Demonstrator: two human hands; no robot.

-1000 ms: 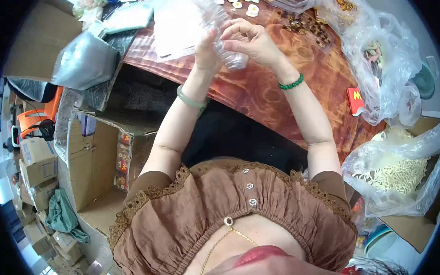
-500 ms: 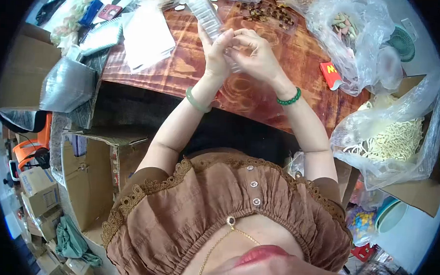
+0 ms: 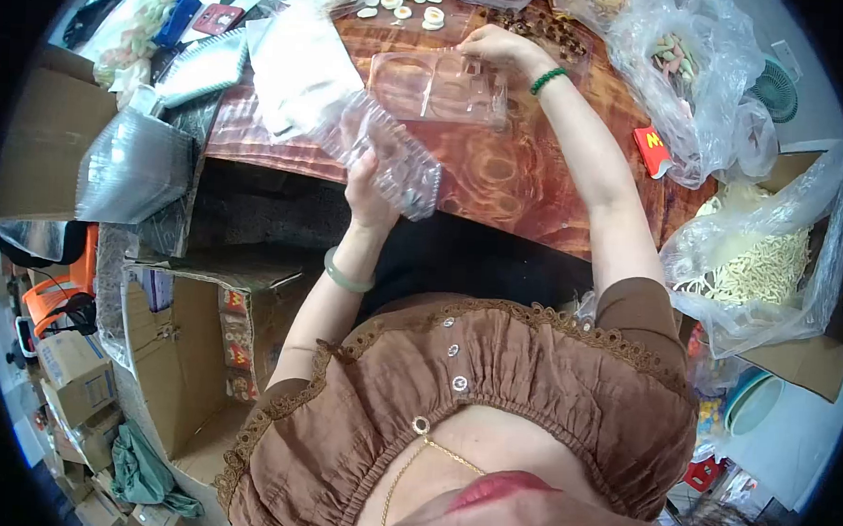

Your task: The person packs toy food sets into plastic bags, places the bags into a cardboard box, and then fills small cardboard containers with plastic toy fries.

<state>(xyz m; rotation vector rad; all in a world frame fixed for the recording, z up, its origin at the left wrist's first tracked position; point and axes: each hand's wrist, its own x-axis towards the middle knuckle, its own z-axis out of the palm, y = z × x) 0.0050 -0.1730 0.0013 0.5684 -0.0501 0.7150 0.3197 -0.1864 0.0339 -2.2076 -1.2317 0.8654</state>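
Note:
My left hand (image 3: 370,197), below a green bangle, grips a stack of clear plastic trays (image 3: 398,163) near the table's front edge. Farther back, my right hand (image 3: 501,48), with a green beaded bracelet, has its fingers closed on the back right corner of a single clear tray (image 3: 439,87). That tray lies on the reddish wooden table (image 3: 501,172). Small white and yellow egg-like pieces (image 3: 401,12) lie just behind it, and dark brown pieces (image 3: 556,29) are beside my right hand.
White sheets (image 3: 303,65) lie at the left. A red carton (image 3: 650,152) and a plastic bag of coloured pieces (image 3: 673,58) are at the right. Beyond the right edge stands a box of pale strips (image 3: 760,264). Nested clear trays (image 3: 134,168) stand at the far left.
My hands have moved apart. The left has drawn back toward me with the stack; the right has reached away to a single tray now on the table.

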